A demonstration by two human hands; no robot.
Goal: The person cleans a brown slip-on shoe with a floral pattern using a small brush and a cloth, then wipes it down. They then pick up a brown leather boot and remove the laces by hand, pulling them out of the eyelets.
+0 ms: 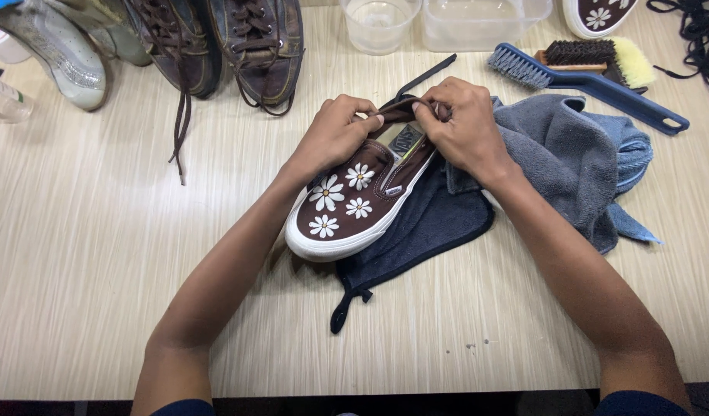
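While both hands, left hand [335, 132] and right hand [462, 127], pinch the heel collar of the brown daisy slip-on shoe [354, 202] at table centre, its toe at 7 o'clock, uneven pulling could tip it off the dark cloth [431, 223].

You see the slip-on shoe [354, 202] lying on a cloth [424, 227]; towels [570, 158] right of it, brushes [586, 73] behind those, laced shoes [223, 46] behind-left.

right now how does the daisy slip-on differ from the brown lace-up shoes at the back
The daisy slip-on has white flowers, a white sole and no laces; the lace-up shoes are plain brown with dangling laces. The slip-on lies on a dark cloth, gripped by the left hand and right hand; the lace-ups stand untouched. Both are brown.
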